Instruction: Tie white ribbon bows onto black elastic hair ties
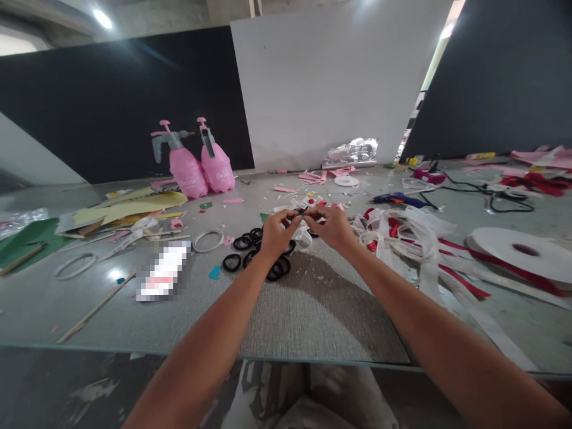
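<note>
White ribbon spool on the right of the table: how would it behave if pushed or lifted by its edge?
The white ribbon spool lies flat and wide, so it would probably slide rather than roll or tip. It looks like wound ribbon with a small centre hole, likely light for its size. Loose red and white ribbon tails trail from it, so they may drag or unwind when moved.

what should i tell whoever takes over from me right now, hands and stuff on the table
Left hand and right hand meet above the table, fingertips pinching one small dark piece with white ribbon between them.
Black rings lie in a heap just under the left hand; loose white and red ribbon sits by the right hand, the ribbon roll further right.
Done: cannot tell, no finished piece is plain to see.
Left: the heap of rings lies unworked.
</note>
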The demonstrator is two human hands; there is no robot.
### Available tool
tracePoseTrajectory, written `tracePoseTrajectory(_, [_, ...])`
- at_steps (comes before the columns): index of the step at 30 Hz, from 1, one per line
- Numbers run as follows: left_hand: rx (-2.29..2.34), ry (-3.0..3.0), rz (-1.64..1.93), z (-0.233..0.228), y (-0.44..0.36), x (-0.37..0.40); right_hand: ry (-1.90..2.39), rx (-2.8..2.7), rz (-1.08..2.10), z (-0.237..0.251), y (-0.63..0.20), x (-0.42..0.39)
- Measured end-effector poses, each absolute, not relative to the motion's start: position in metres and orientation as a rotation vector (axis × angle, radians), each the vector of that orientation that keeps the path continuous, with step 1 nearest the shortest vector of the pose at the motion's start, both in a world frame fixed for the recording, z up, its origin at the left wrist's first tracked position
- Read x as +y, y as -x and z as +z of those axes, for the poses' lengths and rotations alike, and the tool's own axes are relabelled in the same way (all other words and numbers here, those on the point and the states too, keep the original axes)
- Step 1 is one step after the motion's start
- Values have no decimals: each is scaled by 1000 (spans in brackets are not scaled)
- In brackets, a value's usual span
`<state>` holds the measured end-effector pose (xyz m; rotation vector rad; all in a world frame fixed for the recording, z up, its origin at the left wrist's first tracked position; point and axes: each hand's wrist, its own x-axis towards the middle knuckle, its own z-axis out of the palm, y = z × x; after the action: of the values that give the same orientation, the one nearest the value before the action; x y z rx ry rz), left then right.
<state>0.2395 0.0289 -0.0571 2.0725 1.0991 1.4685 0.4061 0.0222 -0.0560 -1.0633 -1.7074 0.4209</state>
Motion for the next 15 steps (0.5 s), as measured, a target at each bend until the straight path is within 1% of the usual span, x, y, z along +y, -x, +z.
tracePoseTrajectory(5, [1079, -2109, 1404, -59, -240, 29, 1067, -1763, 338, -52, -408, 19])
tracePoseTrajectory(15, [1120, -2150, 1413, -59, -239, 30, 1073, -1821, 188, -44, -406, 11])
